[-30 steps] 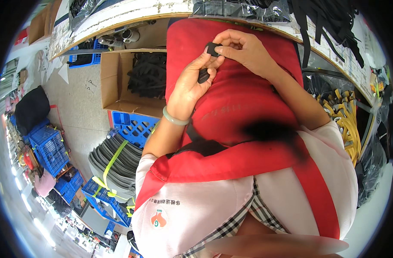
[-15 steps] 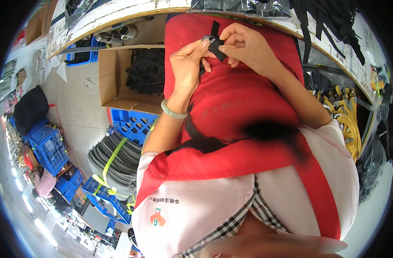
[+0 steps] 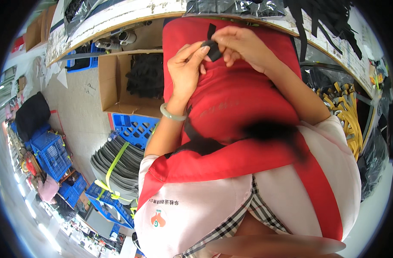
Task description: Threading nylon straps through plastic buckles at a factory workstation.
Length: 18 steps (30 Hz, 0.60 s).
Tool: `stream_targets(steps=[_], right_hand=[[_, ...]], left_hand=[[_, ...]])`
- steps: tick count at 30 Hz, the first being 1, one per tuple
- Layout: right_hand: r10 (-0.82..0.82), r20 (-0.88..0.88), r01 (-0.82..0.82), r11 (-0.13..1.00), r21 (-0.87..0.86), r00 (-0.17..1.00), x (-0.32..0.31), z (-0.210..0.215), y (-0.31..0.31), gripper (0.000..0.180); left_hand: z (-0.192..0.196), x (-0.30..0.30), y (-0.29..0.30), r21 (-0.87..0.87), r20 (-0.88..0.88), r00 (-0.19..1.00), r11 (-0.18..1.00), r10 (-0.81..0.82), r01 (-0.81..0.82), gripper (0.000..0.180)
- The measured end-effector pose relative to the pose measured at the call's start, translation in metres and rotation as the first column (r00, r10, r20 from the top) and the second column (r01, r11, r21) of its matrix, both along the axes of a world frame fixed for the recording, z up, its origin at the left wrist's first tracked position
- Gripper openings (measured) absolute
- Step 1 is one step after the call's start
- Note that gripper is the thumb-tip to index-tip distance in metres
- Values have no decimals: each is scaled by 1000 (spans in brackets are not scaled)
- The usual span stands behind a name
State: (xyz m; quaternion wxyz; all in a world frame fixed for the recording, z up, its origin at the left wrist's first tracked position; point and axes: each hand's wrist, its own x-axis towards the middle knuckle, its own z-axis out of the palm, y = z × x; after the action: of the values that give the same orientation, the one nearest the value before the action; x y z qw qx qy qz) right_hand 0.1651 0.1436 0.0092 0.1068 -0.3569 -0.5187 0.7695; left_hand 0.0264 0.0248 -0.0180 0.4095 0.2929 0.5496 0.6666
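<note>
A short black strap (image 3: 214, 53) is held over my red apron (image 3: 239, 90), its wide part bent into a curve and a narrow end sticking up toward the bench. My left hand (image 3: 184, 66) pinches its left side between thumb and fingers. From the right, my right hand (image 3: 244, 46) closes thumb and forefinger on the strap's upper edge, its other fingers curled. Fingers cover part of the strap, so any small fitting on it cannot be made out.
A worn white workbench (image 3: 157, 12) runs along the far side, with black straps (image 3: 310, 26) hanging off at right. At left stand a cardboard box (image 3: 112, 81) of black pieces, blue crates (image 3: 52, 155) and a tied stack of grey sheets (image 3: 114, 165). Yellow straps (image 3: 345, 116) hang at right.
The strap's wide part lay flat and is now curved over. My right hand has shifted left, its fingertips moving up along the strap. The left hand keeps its pinch.
</note>
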Motion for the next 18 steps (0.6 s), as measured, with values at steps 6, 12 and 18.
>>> stream_targets(steps=[6, 12, 18], right_hand=[[235, -116, -239, 971, -18, 965, -7, -28, -1, 23], [-79, -58, 97, 882, 461, 995, 21, 10, 48, 17], [-636, 64, 55, 166, 985, 769, 68, 14, 174, 18]], left_hand=[[25, -11, -26, -267, 93, 991, 956, -98, 120, 12], [46, -127, -137, -157, 23, 999, 987, 41, -37, 22], [-34, -217, -198, -200, 648, 496, 758, 577, -621, 16]])
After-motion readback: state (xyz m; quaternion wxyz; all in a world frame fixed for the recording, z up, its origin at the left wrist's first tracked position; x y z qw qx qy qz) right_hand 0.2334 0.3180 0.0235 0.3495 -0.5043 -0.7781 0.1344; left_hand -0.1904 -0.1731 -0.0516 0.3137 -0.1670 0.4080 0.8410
